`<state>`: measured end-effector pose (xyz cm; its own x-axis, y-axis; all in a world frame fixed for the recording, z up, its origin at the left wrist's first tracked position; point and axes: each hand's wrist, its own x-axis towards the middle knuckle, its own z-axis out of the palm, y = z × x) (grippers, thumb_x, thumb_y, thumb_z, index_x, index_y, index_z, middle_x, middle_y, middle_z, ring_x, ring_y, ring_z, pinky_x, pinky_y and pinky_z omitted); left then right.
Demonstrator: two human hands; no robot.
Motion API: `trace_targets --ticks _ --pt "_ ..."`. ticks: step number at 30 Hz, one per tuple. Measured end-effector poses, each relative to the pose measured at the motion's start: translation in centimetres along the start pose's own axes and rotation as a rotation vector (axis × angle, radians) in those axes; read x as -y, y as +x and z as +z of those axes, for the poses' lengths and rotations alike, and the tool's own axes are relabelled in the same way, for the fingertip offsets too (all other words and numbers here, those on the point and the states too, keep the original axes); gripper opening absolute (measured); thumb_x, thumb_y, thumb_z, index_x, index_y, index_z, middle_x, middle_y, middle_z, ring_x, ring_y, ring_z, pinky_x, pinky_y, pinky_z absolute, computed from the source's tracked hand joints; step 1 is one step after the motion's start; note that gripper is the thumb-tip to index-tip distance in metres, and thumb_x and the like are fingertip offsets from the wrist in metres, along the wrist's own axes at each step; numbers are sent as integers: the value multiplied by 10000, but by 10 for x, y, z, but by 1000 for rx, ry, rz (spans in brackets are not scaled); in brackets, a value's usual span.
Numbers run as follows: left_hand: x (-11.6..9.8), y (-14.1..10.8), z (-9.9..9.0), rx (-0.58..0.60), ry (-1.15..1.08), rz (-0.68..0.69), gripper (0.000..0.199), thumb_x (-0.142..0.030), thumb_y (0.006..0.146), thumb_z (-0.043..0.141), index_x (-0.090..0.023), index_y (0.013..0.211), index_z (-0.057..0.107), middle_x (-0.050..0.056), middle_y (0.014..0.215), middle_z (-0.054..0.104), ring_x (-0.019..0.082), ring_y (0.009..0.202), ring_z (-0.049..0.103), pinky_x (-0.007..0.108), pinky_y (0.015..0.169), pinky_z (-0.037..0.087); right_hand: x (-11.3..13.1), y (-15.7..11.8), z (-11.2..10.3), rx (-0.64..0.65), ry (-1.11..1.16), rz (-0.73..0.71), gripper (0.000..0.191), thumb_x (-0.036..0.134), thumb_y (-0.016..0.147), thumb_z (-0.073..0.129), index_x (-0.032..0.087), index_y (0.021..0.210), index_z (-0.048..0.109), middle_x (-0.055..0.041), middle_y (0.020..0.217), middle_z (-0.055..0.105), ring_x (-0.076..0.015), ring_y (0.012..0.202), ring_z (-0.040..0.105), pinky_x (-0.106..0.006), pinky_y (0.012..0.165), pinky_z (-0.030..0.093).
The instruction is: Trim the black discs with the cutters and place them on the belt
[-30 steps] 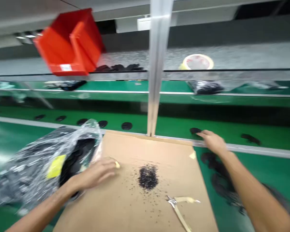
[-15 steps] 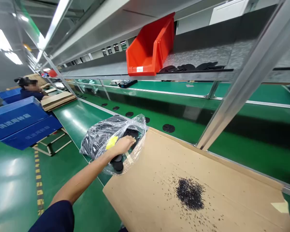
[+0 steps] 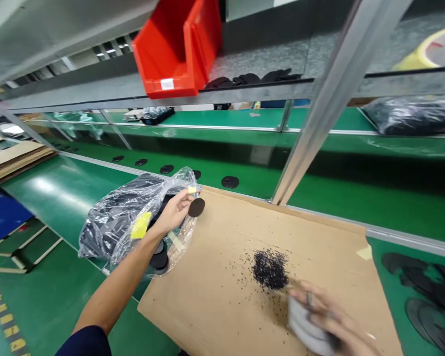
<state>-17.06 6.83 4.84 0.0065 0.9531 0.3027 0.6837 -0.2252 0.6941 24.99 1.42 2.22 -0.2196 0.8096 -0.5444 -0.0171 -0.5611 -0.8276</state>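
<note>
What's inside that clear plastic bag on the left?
Flat, rounded dark pieces show at the open mouth of the bag; its shiny, wrinkled plastic blurs the rest. The yellow label and left forearm cover part, and whatever lies beneath the top pieces is hidden.

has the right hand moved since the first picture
Yes. Against the cardboard sheet, the right hand has come left and nearer the person, from past the sheet's far right corner to beside the pile of black bits.
</note>
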Motion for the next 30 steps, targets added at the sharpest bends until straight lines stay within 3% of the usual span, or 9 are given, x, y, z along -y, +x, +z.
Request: trace_targets --ticks 2,4,8,11,13,17,20,25,30 --pt "-28 -16 29 56 -150 73 335 -349 1018 430 -136 1138 659 102 988 686 157 851 671 253 766 550 -4 -7 34 188 112 128 536 315 643 818 279 1156 669 -133 1155 730 -318 1096 690 -421 907 544" --pt "-58 -32 60 144 -345 150 291 -316 1007 474 -148 1055 707 103 966 690 167 870 667 254 760 545 -2 -5 58 336 154 118 477 307 659 836 252 1096 653 -107 1081 740 -282 1008 711 -409 891 537" --pt "-98 -54 102 307 -520 267 298 -167 999 450 -190 1063 740 96 976 695 176 918 650 289 811 528 1 6 70 318 112 -20 498 352 657 874 210 1089 670 -81 1076 724 -243 1038 665 -381 938 508" --pt "-104 -59 111 386 -513 299 359 -169 1020 384 -194 1083 736 107 1054 691 188 971 645 318 849 526 1 5 62 259 117 -59 579 354 629 903 227 1145 672 -55 1148 707 -233 1125 621 -373 1027 468" --pt "-104 -62 114 403 -508 260 280 -235 1013 457 -178 1091 720 108 1042 684 192 943 645 312 815 536 0 1 58 248 100 -114 598 357 642 900 240 1177 661 -54 1181 701 -229 1136 622 -372 1027 480" --pt "-107 -70 123 317 -389 220 221 -295 909 681 -178 1096 684 84 984 680 188 887 651 288 749 557 -4 -3 56 233 89 -194 566 374 714 858 240 1219 642 -65 1170 714 -218 1083 665 -365 948 547" --pt "-111 -76 130 258 -326 278 232 -268 932 646 -190 1149 667 93 1038 687 191 930 667 300 766 583 -9 -3 56 197 120 -211 518 386 758 826 230 1218 645 -65 1124 735 -216 1054 690 -366 932 564" --pt "-112 -80 132 188 -218 325 394 -267 937 650 -179 1318 600 86 991 703 168 822 681 289 716 610 -15 -2 52 94 123 -259 485 420 767 816 214 1178 660 -88 1124 742 -222 990 710 -374 888 584" --pt "-114 -83 137 104 -147 340 420 -232 943 641 -174 1352 566 119 1153 697 210 1050 696 358 888 631 -19 -1 54 42 111 -307 418 413 779 806 236 1128 659 -57 1109 734 -196 986 697 -347 907 575"
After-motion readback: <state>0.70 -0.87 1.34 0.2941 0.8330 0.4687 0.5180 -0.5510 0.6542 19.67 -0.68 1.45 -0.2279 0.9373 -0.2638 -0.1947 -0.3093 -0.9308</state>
